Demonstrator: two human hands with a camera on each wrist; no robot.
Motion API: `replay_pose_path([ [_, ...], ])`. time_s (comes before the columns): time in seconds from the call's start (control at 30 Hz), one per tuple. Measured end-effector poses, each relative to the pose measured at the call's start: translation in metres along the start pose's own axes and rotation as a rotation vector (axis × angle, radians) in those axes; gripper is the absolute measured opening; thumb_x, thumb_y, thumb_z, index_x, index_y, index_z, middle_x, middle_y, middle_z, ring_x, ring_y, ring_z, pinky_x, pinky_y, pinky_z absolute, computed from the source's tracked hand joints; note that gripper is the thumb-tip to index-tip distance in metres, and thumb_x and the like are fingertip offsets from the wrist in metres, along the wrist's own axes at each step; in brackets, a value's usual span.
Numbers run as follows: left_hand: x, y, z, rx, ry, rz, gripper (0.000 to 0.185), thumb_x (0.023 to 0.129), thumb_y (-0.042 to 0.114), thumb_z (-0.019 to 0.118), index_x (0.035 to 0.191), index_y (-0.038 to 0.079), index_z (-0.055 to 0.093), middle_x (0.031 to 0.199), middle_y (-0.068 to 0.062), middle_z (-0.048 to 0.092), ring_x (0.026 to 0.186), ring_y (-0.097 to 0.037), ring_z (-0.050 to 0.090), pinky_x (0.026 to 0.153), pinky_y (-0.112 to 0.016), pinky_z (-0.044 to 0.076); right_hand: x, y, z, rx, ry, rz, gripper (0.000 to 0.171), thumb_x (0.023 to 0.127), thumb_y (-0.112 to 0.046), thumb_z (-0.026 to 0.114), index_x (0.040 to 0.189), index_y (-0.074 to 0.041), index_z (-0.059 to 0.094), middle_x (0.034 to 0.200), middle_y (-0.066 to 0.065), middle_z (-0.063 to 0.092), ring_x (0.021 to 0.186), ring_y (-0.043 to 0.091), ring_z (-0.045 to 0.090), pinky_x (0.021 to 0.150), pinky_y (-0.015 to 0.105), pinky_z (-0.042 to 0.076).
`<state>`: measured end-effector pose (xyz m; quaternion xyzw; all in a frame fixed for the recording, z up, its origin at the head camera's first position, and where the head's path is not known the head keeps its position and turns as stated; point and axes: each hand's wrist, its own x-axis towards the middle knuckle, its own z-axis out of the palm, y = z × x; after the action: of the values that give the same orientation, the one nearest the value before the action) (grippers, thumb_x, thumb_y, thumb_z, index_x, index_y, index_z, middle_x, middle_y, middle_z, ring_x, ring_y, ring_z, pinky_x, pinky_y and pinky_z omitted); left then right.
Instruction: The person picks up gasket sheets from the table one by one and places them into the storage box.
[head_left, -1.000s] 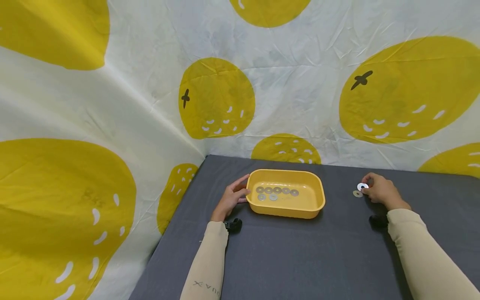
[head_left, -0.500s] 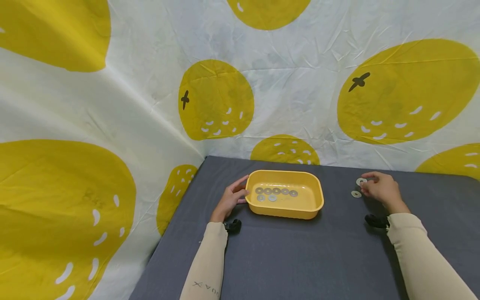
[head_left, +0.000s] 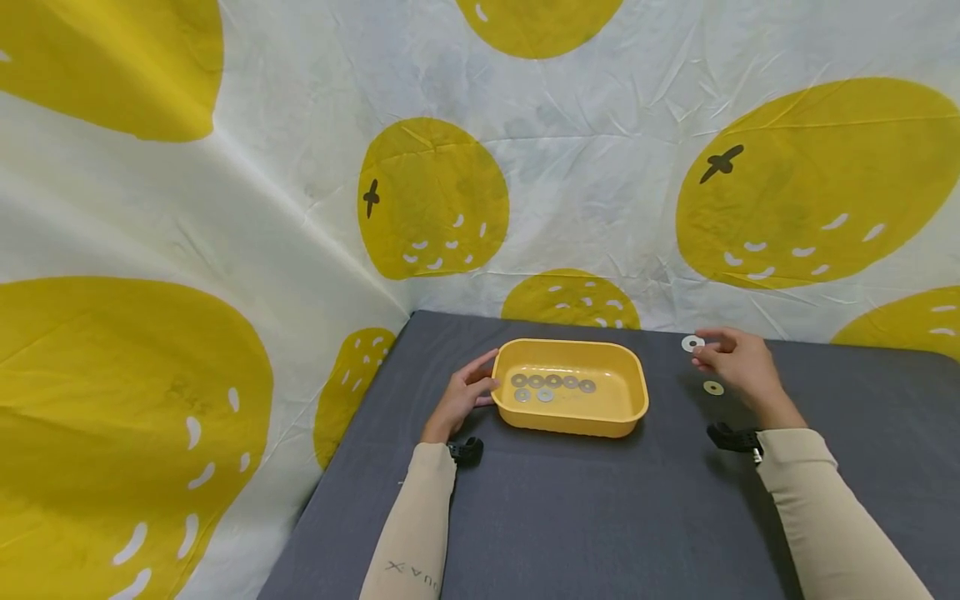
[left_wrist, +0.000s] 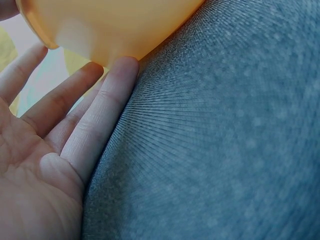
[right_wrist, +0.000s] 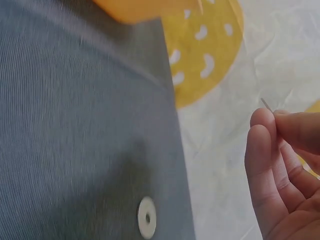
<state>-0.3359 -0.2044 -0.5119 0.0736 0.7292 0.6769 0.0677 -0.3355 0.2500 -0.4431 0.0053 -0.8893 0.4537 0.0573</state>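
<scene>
A yellow plastic tray point(head_left: 633, 392) stands on the grey table point(head_left: 600, 517) with several metal washers point(head_left: 553, 382) lying in it. My left hand point(head_left: 463, 395) rests with straight fingers point(left_wrist: 107, 107) against the tray's left wall point(left_wrist: 110, 30). My right hand point(head_left: 738, 362) is raised to the right of the tray and pinches a washer point(head_left: 692, 342) between thumb and fingertips; in the right wrist view only its thin edge point(right_wrist: 266, 105) shows. One more washer point(head_left: 713, 387) point(right_wrist: 147, 217) lies flat on the table below that hand.
A white cloth with big yellow fruit prints point(head_left: 435, 196) hangs behind and to the left of the table. The table's left edge point(head_left: 337, 467) runs diagonally toward me. Black wrist camera mounts point(head_left: 467, 451) sit at both cuffs.
My right hand has lifted one washer off the table and carried it up and left toward the tray. The other washer stays on the table. The left hand has not moved.
</scene>
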Motion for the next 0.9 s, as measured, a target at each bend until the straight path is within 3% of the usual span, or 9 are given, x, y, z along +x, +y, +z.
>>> replay_pose_path([
  [0.23,0.001,-0.001,0.000,0.002,-0.012,0.021,0.059,0.098,0.016,0.065,0.153,0.034,0.049,0.144,-0.013,0.059,0.124,-0.028,0.065,0.089,-0.037,0.062,-0.005,-0.025,0.015,-0.008,0.019,-0.003,0.042,0.103,-0.018,0.062,0.141,0.000,0.058,0.106,0.018,0.075,0.073,0.000,0.069,0.065,0.018,0.059],
  [0.57,0.000,-0.002,0.000,0.001,-0.016,0.019,0.060,0.097,0.018,0.067,0.151,0.035,0.050,0.140,-0.013,0.061,0.119,-0.026,0.067,0.089,-0.038,0.062,-0.015,-0.052,0.033,0.021,-0.025,-0.058,0.042,0.101,-0.019,0.066,0.139,-0.003,0.061,0.109,0.023,0.074,0.073,0.001,0.070,0.067,0.023,0.061],
  [0.8,0.002,-0.003,0.000,0.002,-0.006,0.017,0.059,0.097,0.017,0.066,0.151,0.036,0.051,0.140,-0.013,0.061,0.119,-0.025,0.066,0.088,-0.038,0.063,-0.021,-0.067,0.050,-0.003,-0.063,-0.111,0.040,0.100,-0.019,0.068,0.137,-0.004,0.064,0.106,0.021,0.075,0.088,0.029,0.076,0.071,0.033,0.063],
  [0.9,0.002,-0.003,0.000,0.004,-0.007,0.018,0.060,0.097,0.015,0.065,0.151,0.035,0.051,0.142,-0.014,0.060,0.123,-0.028,0.065,0.088,-0.038,0.062,-0.021,-0.071,0.060,0.002,-0.092,-0.123,0.038,0.099,-0.018,0.068,0.135,-0.005,0.065,0.105,0.020,0.076,0.089,0.032,0.076,0.073,0.036,0.064],
])
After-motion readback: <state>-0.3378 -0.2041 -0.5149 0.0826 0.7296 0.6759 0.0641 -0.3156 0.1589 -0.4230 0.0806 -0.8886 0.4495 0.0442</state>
